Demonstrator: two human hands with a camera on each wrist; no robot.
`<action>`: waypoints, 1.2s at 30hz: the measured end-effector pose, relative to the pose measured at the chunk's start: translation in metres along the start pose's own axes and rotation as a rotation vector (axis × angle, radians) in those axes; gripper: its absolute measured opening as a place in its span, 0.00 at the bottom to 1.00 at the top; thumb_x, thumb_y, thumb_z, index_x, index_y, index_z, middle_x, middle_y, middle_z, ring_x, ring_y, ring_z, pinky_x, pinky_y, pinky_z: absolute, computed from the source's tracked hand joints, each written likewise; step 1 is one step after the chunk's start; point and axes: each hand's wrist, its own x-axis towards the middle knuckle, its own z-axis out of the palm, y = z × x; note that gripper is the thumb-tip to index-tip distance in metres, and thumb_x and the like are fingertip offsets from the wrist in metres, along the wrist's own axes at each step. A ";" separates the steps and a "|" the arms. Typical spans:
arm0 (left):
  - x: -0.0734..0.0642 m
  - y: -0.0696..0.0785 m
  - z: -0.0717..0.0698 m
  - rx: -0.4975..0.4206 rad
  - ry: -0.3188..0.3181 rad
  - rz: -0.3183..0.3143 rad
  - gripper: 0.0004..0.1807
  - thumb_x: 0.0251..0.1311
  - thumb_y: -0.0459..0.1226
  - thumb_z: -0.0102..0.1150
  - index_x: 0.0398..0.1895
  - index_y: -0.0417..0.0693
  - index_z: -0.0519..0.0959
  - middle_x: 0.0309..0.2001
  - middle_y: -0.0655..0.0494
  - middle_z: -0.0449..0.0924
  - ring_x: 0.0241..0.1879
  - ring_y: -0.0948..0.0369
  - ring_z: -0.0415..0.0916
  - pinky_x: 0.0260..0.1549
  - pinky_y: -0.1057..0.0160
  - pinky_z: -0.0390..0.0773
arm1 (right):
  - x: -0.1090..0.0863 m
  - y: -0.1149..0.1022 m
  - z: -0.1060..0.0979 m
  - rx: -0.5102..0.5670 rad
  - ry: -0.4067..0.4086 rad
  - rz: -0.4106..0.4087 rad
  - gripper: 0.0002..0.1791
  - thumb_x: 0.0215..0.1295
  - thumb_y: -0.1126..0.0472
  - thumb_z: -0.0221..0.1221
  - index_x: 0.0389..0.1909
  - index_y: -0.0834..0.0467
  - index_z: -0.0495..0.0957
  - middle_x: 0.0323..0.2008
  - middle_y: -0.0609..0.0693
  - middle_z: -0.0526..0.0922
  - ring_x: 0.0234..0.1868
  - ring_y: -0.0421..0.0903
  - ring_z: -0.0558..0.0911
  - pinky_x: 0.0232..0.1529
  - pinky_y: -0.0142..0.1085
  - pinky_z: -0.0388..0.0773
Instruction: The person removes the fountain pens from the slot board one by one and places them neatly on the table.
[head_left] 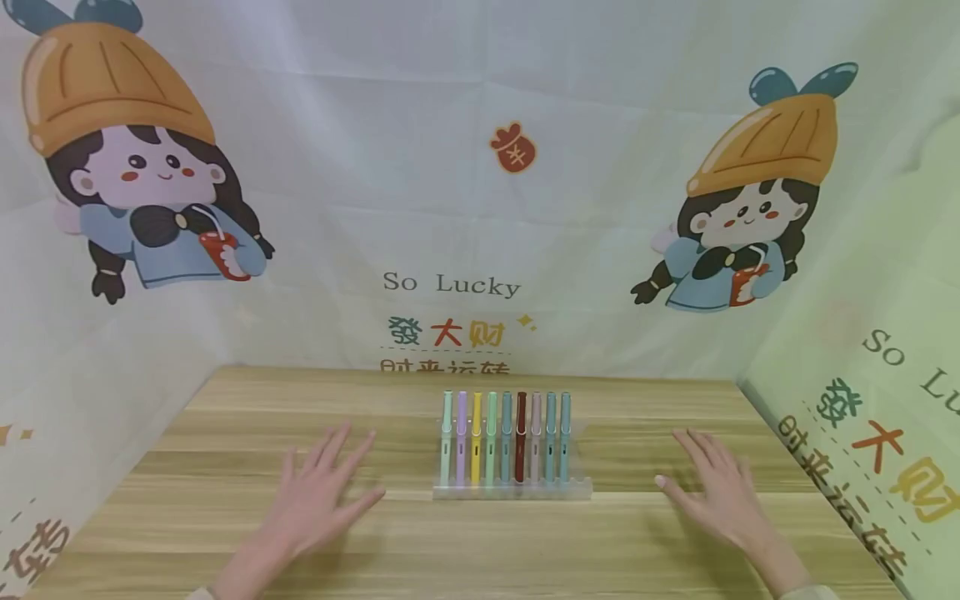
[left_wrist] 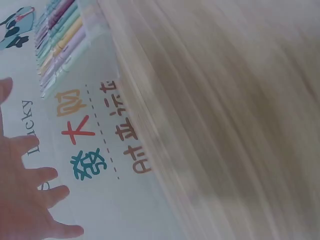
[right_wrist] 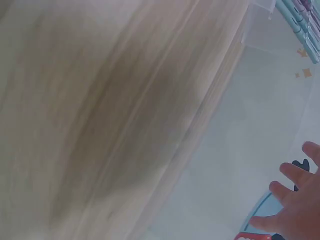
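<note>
My left hand and right hand, fingers extended and holding nothing, flank the clear rack of pens, which stands on the table between them, nearer the left, each pen's long axis pointing away from me.

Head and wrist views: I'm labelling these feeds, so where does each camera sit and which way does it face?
Head: on the person's head, facing forward and down at tabletop and backdrop; both bare hands, left grip and right grip, show.
Left wrist: on that wrist, facing across tabletop to backdrop, image tilted; left grip shows at the left edge.
Right wrist: on that wrist, facing likewise, also tilted; right grip shows at lower right.
Both wrist views share pens and their clear rack.
</note>
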 end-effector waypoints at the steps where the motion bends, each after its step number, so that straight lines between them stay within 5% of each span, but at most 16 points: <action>1: 0.001 0.001 0.000 -0.028 0.023 0.002 0.36 0.54 0.57 0.49 0.64 0.53 0.58 0.64 0.43 0.51 0.60 0.43 0.49 0.50 0.32 0.42 | 0.000 -0.001 0.001 0.039 0.024 0.000 0.36 0.56 0.49 0.56 0.61 0.62 0.58 0.57 0.67 0.59 0.57 0.66 0.56 0.49 0.67 0.46; 7: 0.007 0.008 -0.001 -0.375 0.117 -0.033 0.28 0.53 0.42 0.58 0.57 0.43 0.66 0.54 0.42 0.66 0.52 0.46 0.63 0.48 0.40 0.61 | 0.004 -0.008 0.004 0.332 0.120 0.075 0.27 0.62 0.58 0.52 0.59 0.66 0.59 0.54 0.66 0.65 0.55 0.64 0.60 0.49 0.61 0.55; 11: 0.008 0.015 -0.001 -0.624 0.082 -0.107 0.25 0.55 0.38 0.56 0.56 0.42 0.66 0.53 0.45 0.67 0.51 0.48 0.64 0.47 0.43 0.64 | 0.007 -0.016 0.006 0.483 0.138 0.139 0.25 0.65 0.60 0.49 0.59 0.67 0.58 0.51 0.66 0.67 0.53 0.61 0.64 0.49 0.61 0.58; 17: 0.010 0.024 0.006 -0.869 -0.010 -0.215 0.21 0.57 0.35 0.53 0.54 0.39 0.67 0.52 0.44 0.68 0.50 0.49 0.66 0.48 0.48 0.66 | 0.010 -0.024 0.013 0.606 0.088 0.251 0.23 0.67 0.57 0.45 0.58 0.65 0.59 0.49 0.63 0.71 0.50 0.50 0.69 0.50 0.51 0.65; 26: 0.015 0.039 0.021 -0.982 -0.111 -0.269 0.20 0.58 0.34 0.52 0.52 0.34 0.67 0.50 0.39 0.69 0.48 0.48 0.67 0.44 0.52 0.71 | 0.018 -0.039 0.028 0.747 -0.036 0.307 0.24 0.66 0.56 0.47 0.59 0.64 0.58 0.48 0.65 0.72 0.52 0.59 0.67 0.52 0.56 0.60; 36: 0.021 0.047 0.037 -0.979 -0.190 -0.274 0.22 0.57 0.37 0.53 0.52 0.33 0.67 0.49 0.38 0.69 0.47 0.45 0.68 0.41 0.52 0.73 | 0.033 -0.053 0.049 0.735 -0.085 0.306 0.24 0.63 0.57 0.50 0.58 0.61 0.61 0.44 0.62 0.76 0.48 0.57 0.72 0.50 0.53 0.65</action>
